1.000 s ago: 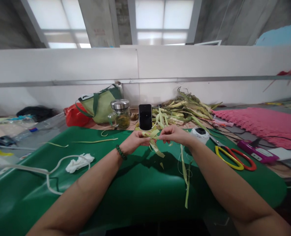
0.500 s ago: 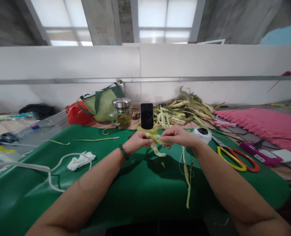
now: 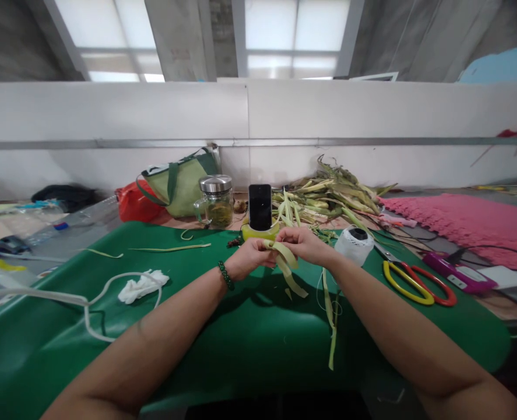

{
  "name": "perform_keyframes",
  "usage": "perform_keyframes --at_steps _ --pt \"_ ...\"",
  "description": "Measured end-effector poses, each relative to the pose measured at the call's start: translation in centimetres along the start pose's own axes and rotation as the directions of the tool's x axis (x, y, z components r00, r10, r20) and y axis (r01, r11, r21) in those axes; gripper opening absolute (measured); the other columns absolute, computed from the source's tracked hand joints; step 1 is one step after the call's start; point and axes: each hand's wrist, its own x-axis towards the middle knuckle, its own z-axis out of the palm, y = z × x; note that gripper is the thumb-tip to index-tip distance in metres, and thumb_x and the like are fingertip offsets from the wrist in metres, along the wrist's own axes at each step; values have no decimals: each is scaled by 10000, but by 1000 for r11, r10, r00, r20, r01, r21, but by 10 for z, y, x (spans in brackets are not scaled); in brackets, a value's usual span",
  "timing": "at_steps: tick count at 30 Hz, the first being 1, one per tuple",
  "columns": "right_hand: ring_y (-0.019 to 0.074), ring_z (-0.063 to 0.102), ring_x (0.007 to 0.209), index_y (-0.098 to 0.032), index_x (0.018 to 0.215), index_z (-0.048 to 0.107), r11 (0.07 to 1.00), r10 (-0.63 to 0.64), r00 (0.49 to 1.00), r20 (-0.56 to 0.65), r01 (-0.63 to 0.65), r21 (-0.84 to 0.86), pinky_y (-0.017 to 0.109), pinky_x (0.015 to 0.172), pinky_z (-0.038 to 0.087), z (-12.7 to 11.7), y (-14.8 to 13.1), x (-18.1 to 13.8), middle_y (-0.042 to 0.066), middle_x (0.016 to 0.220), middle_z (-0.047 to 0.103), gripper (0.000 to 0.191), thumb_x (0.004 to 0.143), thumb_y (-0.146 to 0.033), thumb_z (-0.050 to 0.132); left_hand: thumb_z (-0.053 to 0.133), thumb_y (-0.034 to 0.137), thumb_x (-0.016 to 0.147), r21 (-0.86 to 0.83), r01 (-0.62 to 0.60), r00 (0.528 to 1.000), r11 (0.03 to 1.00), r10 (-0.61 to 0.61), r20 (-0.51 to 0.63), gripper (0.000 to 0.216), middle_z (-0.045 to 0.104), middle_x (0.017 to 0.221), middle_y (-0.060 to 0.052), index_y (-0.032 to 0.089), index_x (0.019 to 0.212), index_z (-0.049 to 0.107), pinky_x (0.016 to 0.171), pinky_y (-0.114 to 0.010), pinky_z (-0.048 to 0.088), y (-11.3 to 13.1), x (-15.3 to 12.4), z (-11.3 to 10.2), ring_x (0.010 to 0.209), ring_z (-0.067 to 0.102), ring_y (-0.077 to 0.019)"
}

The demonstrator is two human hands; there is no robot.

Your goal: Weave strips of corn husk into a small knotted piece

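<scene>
Pale green leaf strips [image 3: 291, 271], which look like plant husk, are pinched between the fingers of my left hand [image 3: 250, 258]. One strip curls over and hangs down over the green mat [image 3: 241, 367]. My right hand [image 3: 302, 245] is closed at the same strips, just to the right, its fingertips almost meeting the left ones. Part of the strips is hidden by the fingers. A phone [image 3: 260, 207] stands upright in a yellow holder [image 3: 260, 231] right behind my hands.
Right of my hands are a white thread spool [image 3: 353, 245] and scissors [image 3: 409, 283]. Thin leaf strips [image 3: 329, 315] lie nearer me. A heap of leaves [image 3: 341, 189], a lidded glass jar [image 3: 218, 204] and a bag [image 3: 183, 184] stand behind; crumpled tissue [image 3: 143, 286] lies left.
My right hand has shifted slightly left, closer to my left hand. The strip that was stretched between the hands now loops over and hangs lower.
</scene>
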Motion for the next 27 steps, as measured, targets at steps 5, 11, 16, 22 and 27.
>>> perform_keyframes --at_steps 5,11,16,22,27 --pt "45 396 378 -159 706 564 999 26 999 -42 -25 35 167 379 314 4 5 4 -72 448 487 334 656 -464 692 859 418 415 2 23 999 1000 -23 -40 418 708 674 -63 125 678 720 641 -239 481 0 0 -1 601 625 -128" --pt "53 446 436 -151 696 599 997 12 999 -48 -8 75 174 412 341 6 6 4 -43 530 552 340 617 -461 714 860 374 437 -8 28 999 1000 -28 -36 363 680 597 -39 124 652 708 639 -243 483 0 0 -2 571 617 -123" --pt "46 420 394 -148 655 596 1000 13 999 -39 -12 24 170 388 319 9 6 3 -60 453 508 262 625 -383 707 835 335 490 8 18 1000 1000 -18 -14 304 689 616 -46 123 672 715 636 -239 477 -4 3 -2 583 614 -122" --pt "55 447 398 -157 656 572 999 16 1000 3 -16 -35 174 406 357 5 5 2 -69 452 505 153 632 -278 663 788 278 523 -117 72 997 991 -67 43 236 682 622 -57 116 658 684 665 -273 491 -4 3 -2 571 615 -131" --pt "54 407 410 -159 658 551 983 -47 999 -28 41 -178 169 406 300 6 9 2 -75 451 466 123 638 -234 647 768 375 592 -68 37 999 997 -35 31 292 631 559 -45 108 592 650 565 -232 453 0 0 -2 519 558 -107"
